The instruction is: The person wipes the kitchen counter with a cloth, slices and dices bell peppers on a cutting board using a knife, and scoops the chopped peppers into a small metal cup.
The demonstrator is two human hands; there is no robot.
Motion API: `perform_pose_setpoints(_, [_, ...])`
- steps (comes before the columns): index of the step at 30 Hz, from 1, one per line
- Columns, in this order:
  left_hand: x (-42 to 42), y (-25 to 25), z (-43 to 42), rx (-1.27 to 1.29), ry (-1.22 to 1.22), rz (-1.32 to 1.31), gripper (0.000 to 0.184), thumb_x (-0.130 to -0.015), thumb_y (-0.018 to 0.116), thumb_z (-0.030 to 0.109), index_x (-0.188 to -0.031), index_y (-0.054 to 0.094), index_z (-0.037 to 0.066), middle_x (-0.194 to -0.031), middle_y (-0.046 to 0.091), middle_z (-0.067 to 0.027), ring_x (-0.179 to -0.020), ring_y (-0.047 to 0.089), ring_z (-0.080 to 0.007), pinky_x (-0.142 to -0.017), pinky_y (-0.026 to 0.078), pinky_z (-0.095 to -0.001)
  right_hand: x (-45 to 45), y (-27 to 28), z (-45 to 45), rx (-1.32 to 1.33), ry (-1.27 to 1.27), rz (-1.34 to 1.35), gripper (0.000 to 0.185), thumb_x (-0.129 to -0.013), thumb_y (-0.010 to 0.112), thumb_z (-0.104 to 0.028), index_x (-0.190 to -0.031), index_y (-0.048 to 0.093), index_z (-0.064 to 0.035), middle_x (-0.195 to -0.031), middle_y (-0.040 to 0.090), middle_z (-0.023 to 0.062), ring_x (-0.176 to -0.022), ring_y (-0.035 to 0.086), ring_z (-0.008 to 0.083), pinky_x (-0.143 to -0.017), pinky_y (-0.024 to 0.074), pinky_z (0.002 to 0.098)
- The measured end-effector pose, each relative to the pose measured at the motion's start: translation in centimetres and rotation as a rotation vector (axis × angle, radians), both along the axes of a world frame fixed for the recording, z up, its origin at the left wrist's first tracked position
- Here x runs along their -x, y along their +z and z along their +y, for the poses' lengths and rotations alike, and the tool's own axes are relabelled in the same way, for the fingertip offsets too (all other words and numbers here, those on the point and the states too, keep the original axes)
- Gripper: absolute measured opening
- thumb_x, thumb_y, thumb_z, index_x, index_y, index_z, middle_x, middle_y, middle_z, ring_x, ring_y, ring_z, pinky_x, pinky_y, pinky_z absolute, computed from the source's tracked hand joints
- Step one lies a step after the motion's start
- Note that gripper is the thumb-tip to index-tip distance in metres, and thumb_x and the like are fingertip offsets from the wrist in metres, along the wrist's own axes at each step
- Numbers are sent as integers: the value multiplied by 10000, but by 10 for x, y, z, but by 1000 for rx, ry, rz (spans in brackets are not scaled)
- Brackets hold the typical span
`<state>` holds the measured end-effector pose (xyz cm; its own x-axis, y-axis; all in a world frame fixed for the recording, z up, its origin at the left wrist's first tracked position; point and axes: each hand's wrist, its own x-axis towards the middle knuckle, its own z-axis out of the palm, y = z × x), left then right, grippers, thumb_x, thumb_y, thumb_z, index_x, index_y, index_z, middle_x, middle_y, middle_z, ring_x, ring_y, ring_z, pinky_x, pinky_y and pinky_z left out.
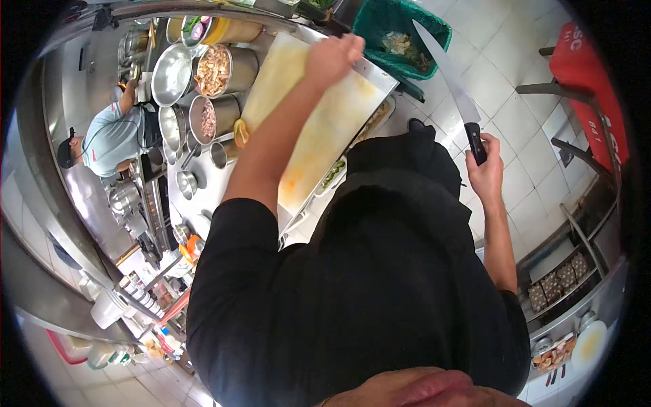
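My left hand (336, 60) is over the far end of a yellow-stained white cutting board (295, 115), its fingers curled together near the board's edge. Whatever those fingers may hold is hidden. Beside it stands a green-lined bin (366, 30) with food scraps (403, 46) inside. Out to the right, my right hand (487, 166) grips the black handle of a large knife (447, 74), whose long blade points away over the floor, beside the bin. An orange-yellow food piece (241, 132) lies by the board's left edge.
Metal pots of chopped food (213, 71) and pink pieces (203, 121), and steel bowls (171, 74), stand left of the board. A co-worker (112, 139) is at the far left. A red chair (586, 88) stands on the tiled floor at the right.
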<state>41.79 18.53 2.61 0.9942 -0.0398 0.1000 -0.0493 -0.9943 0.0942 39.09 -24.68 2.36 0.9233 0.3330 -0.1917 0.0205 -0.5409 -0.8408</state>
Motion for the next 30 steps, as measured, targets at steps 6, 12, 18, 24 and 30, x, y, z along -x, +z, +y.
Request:
perform_pose_setpoints(6, [24,-22,-143,391,-248,246,294,-930,605,267,-1202,650,168,-1085,715,-103,-991,696,-353,-827,547,-492,-9,2,-3,25,-45,-37,513,-900,719,-32,-1351,475,-45,-926,681,96,-753,606,153,-709,496,303])
perform_pose_setpoints(12, [55,3,-146,792,-37,117,489,-881,717,306,-1320,617,116,-1175,707,-172,-1102,666,-388,-946,533,-495,-26,8,-7,-213,-46,11,590,-955,640,5,-1489,395,-38,-882,615,33,-717,550,93,-616,436,225])
perform_pose_setpoints(18, [166,83,-69,787,273,-242,578,-854,728,261,-1395,585,113,-1212,704,-147,-1146,658,-372,-987,524,-461,-2,32,57,-293,299,252,519,-877,553,49,-1386,478,-19,-959,641,69,-701,569,97,-621,482,244])
perform_pose_setpoints(24, [376,87,-25,829,850,-520,476,-909,697,182,-1372,614,105,-1259,698,-159,-1138,678,-325,-988,536,-408,46,9,138,-64,667,406,350,-992,546,-61,-1338,493,-42,-844,588,18,-674,546,85,-577,453,250])
perform_pose_setpoints(30, [567,-2,16,461,1426,-490,603,-810,795,148,-1363,567,69,-1151,705,-128,-983,698,-327,-855,575,-420,75,22,194,26,810,425,390,-1061,606,-249,-1387,504,-60,-672,527,-18,-588,524,73,-530,421,237])
